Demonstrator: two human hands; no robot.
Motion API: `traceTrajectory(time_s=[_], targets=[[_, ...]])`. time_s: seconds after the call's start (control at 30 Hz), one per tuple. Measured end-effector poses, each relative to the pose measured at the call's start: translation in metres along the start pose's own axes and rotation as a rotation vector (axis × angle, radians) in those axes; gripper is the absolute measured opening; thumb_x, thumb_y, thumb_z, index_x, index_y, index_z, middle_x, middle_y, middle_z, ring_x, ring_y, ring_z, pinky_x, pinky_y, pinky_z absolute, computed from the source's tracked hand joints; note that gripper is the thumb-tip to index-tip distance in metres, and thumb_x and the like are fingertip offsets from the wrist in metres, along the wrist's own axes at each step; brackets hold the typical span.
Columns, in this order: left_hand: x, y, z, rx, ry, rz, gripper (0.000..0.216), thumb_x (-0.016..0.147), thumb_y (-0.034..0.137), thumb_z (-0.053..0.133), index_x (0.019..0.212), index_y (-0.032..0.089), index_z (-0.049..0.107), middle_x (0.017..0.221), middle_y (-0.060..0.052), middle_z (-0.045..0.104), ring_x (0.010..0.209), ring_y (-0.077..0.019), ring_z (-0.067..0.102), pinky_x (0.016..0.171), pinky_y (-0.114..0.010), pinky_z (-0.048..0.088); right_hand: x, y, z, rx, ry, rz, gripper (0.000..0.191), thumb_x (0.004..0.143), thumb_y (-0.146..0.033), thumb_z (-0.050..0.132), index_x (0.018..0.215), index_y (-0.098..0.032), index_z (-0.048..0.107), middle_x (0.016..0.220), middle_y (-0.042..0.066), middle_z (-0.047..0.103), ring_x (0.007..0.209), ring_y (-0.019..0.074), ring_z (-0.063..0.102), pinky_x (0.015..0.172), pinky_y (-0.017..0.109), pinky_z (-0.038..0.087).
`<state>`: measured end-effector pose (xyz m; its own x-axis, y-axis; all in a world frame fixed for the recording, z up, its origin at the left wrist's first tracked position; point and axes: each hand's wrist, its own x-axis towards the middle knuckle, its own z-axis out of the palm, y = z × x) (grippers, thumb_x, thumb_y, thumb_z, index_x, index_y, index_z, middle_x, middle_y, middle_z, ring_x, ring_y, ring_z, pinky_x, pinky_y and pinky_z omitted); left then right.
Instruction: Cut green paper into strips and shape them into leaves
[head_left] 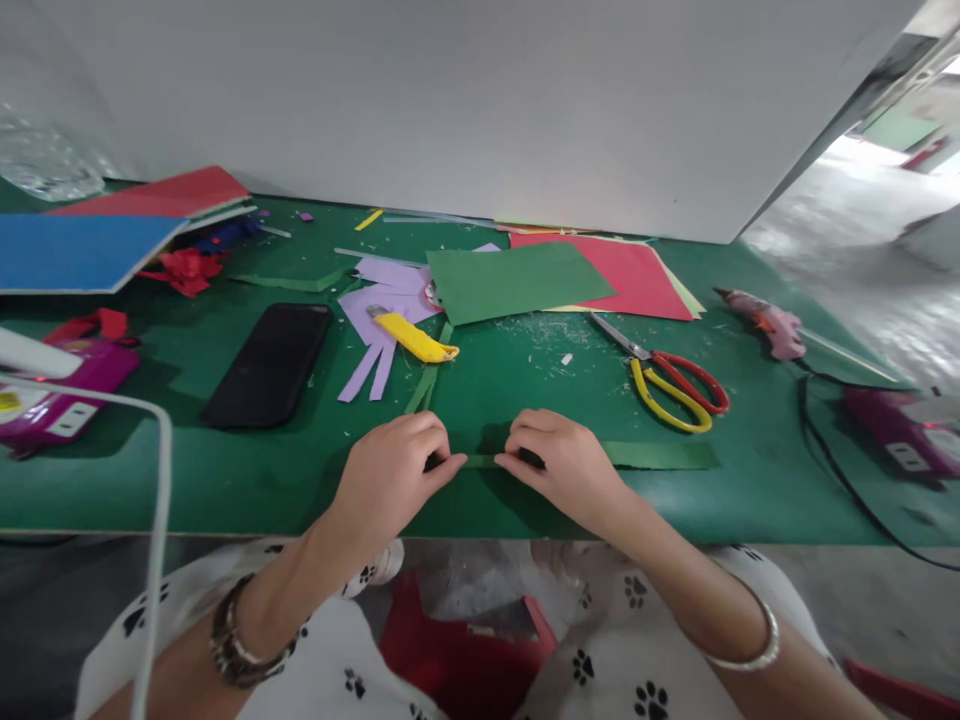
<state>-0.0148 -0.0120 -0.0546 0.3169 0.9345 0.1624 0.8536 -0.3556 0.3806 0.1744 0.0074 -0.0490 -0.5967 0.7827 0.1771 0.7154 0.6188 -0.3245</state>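
Near the front edge of the green table, my left hand (401, 460) and my right hand (559, 455) pinch a narrow green paper strip (480, 461) between thumbs and fingers. A short stretch of the strip shows between them, and its wider part runs out to the right past my right hand. Just beyond my left hand lie other thin green strips (424, 388). A yellow utility knife (415, 337) rests on cut purple paper (375, 300). To the right, scissors (660, 370) with red and yellow handles lie partly spread.
Green (517, 280) and red (645, 278) paper sheets lie at the back. A black phone (268, 365) is on the left, near a purple power strip (82, 395) and white cable (161, 480). A pink glue gun (765, 322) with a black cord sits at right. A white panel (450, 110) stands behind.
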Motion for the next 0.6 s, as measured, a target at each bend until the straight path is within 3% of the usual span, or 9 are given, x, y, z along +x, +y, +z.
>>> traceTrajectory(time_s=[0.37,0.6], targets=[[0.0021,0.0007,-0.0013,0.013,-0.072,-0.036,0.023,0.077,0.026,0.049,0.057,0.017,0.043,0.065,0.002,0.049,0.056,-0.0091,0.045,0.048,-0.02,0.029,-0.0003,-0.0011,0.0009,-0.086,0.006,0.04,0.019,0.076,-0.028,0.056,0.061,-0.017,0.054,0.065,0.0,0.055,0.065,0.0113,0.048,0.053,0.022,0.031],[0.0003,-0.0038,-0.0052,-0.015,-0.136,0.015,0.021,0.079,0.025,0.047,0.059,0.017,0.044,0.069,0.002,0.049,0.057,-0.009,0.045,0.049,-0.021,0.03,0.001,-0.002,-0.0014,-0.114,-0.025,0.045,0.018,0.075,-0.028,0.057,0.062,-0.017,0.053,0.064,0.0,0.054,0.065,0.0121,0.048,0.053,0.023,0.032]])
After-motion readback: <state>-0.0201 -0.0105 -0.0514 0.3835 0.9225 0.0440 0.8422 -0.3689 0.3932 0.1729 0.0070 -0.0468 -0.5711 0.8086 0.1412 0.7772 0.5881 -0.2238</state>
